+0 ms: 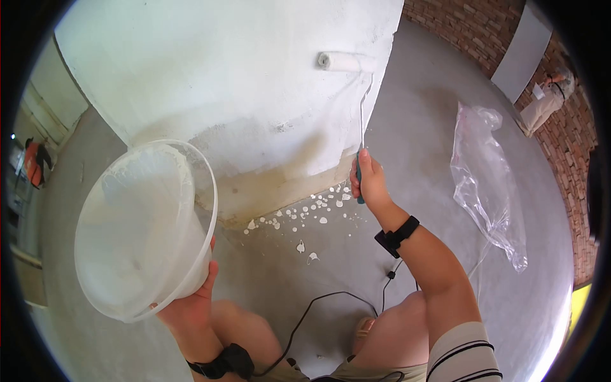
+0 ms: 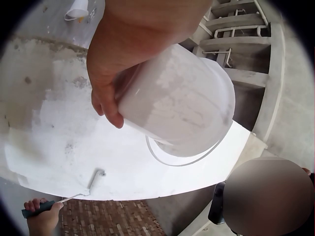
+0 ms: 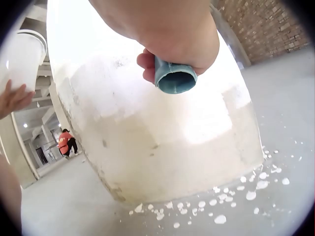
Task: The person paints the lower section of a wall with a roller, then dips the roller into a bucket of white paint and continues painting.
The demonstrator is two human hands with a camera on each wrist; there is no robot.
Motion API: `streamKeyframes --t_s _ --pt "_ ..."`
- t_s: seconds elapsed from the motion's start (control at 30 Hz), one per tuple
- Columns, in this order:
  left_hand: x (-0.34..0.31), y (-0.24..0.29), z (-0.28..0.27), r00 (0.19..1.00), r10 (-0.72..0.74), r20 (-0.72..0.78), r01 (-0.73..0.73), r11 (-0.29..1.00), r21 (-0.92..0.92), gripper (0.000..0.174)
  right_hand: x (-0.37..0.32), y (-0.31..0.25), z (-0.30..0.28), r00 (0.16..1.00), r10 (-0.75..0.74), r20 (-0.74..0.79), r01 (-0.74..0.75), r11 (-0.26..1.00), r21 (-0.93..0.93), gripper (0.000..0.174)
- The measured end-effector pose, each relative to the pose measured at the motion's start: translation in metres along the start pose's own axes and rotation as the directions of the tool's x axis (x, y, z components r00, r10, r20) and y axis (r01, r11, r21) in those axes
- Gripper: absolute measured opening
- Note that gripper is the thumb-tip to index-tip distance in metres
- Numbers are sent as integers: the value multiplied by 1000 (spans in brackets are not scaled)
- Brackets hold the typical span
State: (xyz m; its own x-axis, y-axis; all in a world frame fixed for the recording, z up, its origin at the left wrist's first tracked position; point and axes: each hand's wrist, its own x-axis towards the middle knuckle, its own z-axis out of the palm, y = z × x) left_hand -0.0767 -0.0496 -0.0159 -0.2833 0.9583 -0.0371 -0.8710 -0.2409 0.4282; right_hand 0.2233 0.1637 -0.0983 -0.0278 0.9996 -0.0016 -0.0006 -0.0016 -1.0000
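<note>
My left hand point(image 1: 191, 305) holds a white plastic bucket point(image 1: 143, 229) from below, tilted, its inside coated with white paint; in the left wrist view the fingers point(image 2: 106, 105) curl against the bucket point(image 2: 182, 98). My right hand point(image 1: 368, 181) grips the teal handle point(image 3: 174, 78) of a paint roller point(image 1: 344, 62). The roller's head lies against the white-painted wall point(image 1: 223, 83), high on its right side. In the left wrist view the roller point(image 2: 96, 178) and right hand point(image 2: 42, 216) show at the lower left.
White paint drips point(image 1: 305, 219) spot the grey concrete floor at the wall's foot. A clear plastic bag point(image 1: 487, 178) lies on the floor to the right. A brick wall point(image 1: 471, 25) stands behind, with a person point(image 1: 547, 99) near it. Another person in orange point(image 1: 35, 159) stands far left. A cable point(image 1: 318, 312) trails by my knees.
</note>
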Motion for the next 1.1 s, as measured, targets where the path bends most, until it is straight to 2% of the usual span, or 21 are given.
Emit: streamKeyframes --t_s 0.1,0.27,0.47,0.53,0.67,0.73,0.77,0.83,1.1 --pt "-2 3 1 1000 20 -18 -20 1000 -2 80 5 -2 0 999 -38 -2 38 999 -12 51" --pt "-1 5 -2 1000 23 -7 -23 1000 0 80 -3 20 3 1000 -13 -9 13 1000 -7 50" --pt "-2 6 -1 1000 14 0 -14 1000 1 80 -15 62 -9 998 64 -25 -67 991 -112 48" --pt "-3 7 -2 999 -26 36 25 1000 16 66 -22 74 -13 990 142 1 -141 980 -143 47" --pt "-2 7 0 999 -34 36 34 999 -6 66 -31 95 -20 980 196 27 -188 963 -191 46" --pt "-2 6 -1 1000 14 6 -14 1000 1 79 -34 104 -23 967 254 14 -243 937 -253 46" --pt "-3 7 0 1000 15 7 -15 1000 1 79 -35 108 -25 967 253 14 -241 937 -253 46" --pt "-4 8 1 998 -28 48 29 1000 -7 66 -37 114 -29 953 304 0 -291 914 -281 47" --pt "-8 8 3 998 -34 51 35 999 -18 66 -38 118 -36 944 329 3 -310 891 -331 49"
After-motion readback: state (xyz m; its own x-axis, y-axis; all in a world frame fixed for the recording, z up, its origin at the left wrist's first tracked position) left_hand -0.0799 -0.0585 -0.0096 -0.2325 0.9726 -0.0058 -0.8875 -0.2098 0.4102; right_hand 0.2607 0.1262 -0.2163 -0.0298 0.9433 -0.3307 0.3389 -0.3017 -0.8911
